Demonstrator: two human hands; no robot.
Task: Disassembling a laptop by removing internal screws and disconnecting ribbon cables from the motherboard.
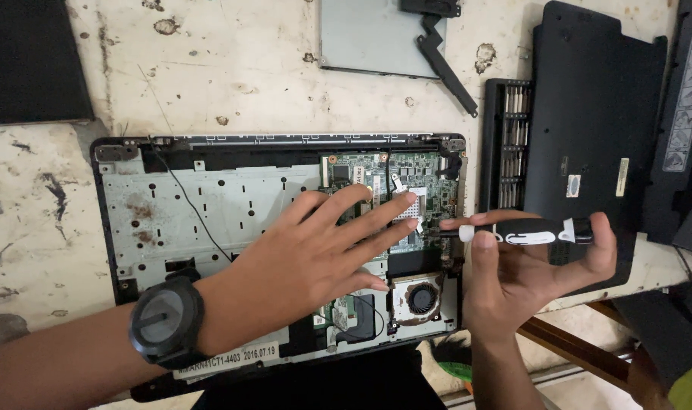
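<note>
left hand (323,254) lies flat, fingers spread, over the opened laptop base (171,220), hiding board; right hand (528,266) grip clamped on black screwdriver (528,231), bit case (505,144) beside, tip hidden.

An opened laptop base (209,220) is lying on the worktable (232,68), with a bit case (507,144) sitting just right of it. A detached cover (589,129) is lying right of the case, and a metal plate (372,38) is resting behind the base.
</note>
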